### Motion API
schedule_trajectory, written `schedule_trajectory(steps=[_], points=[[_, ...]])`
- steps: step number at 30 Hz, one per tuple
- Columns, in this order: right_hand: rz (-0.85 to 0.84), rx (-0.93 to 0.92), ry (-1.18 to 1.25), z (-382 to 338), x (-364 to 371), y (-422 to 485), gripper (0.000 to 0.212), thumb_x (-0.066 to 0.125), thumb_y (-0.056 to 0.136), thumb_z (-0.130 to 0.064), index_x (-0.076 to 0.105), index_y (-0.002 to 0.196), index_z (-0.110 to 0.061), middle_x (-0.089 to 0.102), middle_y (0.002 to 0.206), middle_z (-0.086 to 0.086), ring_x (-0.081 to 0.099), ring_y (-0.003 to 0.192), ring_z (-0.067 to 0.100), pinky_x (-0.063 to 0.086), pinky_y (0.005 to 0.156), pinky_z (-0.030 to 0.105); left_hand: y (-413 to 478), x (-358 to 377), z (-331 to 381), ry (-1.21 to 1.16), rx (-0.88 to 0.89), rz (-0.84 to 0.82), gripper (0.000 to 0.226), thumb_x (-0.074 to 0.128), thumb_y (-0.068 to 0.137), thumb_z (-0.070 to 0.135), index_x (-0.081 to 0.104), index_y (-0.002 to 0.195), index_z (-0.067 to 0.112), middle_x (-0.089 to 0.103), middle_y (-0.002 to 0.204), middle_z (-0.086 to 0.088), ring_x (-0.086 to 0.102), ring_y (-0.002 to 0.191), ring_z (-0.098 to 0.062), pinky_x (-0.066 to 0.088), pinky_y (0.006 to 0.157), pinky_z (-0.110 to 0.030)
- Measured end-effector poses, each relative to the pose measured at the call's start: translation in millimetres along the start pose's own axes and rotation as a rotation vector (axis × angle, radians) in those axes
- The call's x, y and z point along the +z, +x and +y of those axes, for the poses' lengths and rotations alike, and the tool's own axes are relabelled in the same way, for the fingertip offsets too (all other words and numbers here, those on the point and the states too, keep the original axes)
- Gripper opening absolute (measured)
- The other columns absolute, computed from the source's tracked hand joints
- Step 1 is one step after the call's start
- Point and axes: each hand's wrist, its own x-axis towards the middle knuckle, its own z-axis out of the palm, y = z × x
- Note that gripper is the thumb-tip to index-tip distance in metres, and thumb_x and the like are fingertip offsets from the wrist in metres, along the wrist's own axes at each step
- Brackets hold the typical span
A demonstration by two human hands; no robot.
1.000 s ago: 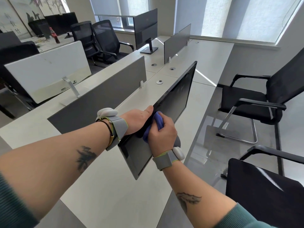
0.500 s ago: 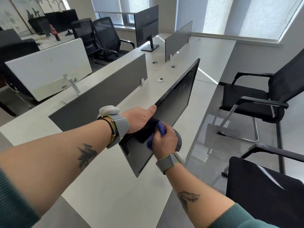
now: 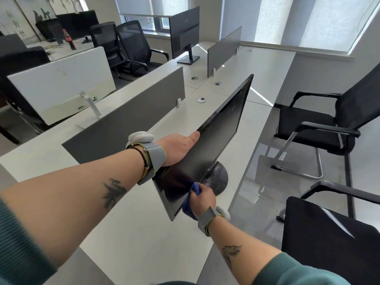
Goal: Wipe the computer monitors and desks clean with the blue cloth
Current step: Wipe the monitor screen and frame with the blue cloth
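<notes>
Left hand [image 3: 178, 150] grips the tippy-looking monitor [image 3: 222, 128] by its top edge, right hand [image 3: 203, 199] clenched round the soft blue cloth [image 3: 187, 208].

Wall calligraphy [image 3: 15, 23] blurred, nothing legible

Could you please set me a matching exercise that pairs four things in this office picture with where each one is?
1. blue cloth
2. left hand
3. cola bottle
4. round base

A. far off, top left of the picture
B. on the top edge of the monitor
C. bunched in the right hand
D. standing on the near desk

Pairs: 1-C, 2-B, 3-A, 4-D
</notes>
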Motion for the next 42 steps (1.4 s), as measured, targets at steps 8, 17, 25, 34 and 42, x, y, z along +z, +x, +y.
schedule_trajectory(steps=[8, 17, 25, 34, 42], points=[[0.063, 0.231, 0.131, 9, 1, 16, 0.021, 0.034, 0.073, 0.006, 0.029, 0.076, -0.015, 0.026, 0.083, 0.007, 0.024, 0.065, 0.02, 0.041, 0.06, 0.028, 7, 6, -8, 0.0, 0.027, 0.014, 0.06, 0.025, 0.101, 0.063, 0.042, 0.073, 0.012, 0.042, 0.071, -0.005, 0.043, 0.072, -0.026, 0.033, 0.066, -0.032], [0.208, 0.185, 0.137, -5, -25, 74, 0.028, 0.045, 0.087, 0.005, 0.07, 0.092, -0.007, 0.061, 0.088, 0.007, 0.056, 0.062, 0.029, 0.058, 0.059, 0.023, 14, 5, -10, -0.074, 0.011, -0.012, 0.051, 0.027, 0.103, 0.06, 0.04, 0.079, 0.017, 0.044, 0.079, -0.006, 0.046, 0.079, -0.028, 0.041, 0.081, -0.035], [0.119, 0.057, -0.209, 28, -13, 85, 0.009, 0.045, 0.067, -0.012, 0.045, 0.073, -0.018, 0.048, 0.068, 0.0, 0.045, 0.061, 0.021, 0.053, 0.063, 0.029, 13, 4, 1, -0.077, -0.004, 0.018, 0.054, 0.028, 0.104, 0.056, 0.029, 0.069, 0.016, 0.034, 0.069, -0.003, 0.038, 0.07, -0.027, 0.035, 0.065, -0.033], [0.227, 0.211, -0.135, 7, -31, 123, 0.017, 0.043, 0.06, -0.004, 0.037, 0.059, -0.02, 0.03, 0.058, 0.0, 0.029, 0.046, 0.018, 0.035, 0.05, 0.026, 9, 4, -4, -0.083, -0.004, -0.024, 0.069, 0.027, 0.103, 0.058, 0.061, 0.103, -0.002, 0.066, 0.11, -0.017, 0.06, 0.107, -0.033, 0.043, 0.096, -0.037], [0.063, -0.04, -0.484, 16, -20, 52, 0.013, 0.053, 0.091, -0.014, 0.065, 0.087, -0.013, 0.057, 0.081, -0.002, 0.062, 0.07, 0.027, 0.05, 0.059, 0.027, 10, 2, -3, -0.077, 0.046, -0.002, 0.052, 0.03, 0.104, 0.056, 0.032, 0.07, 0.017, 0.035, 0.067, -0.002, 0.037, 0.066, -0.023, 0.033, 0.061, -0.031]])
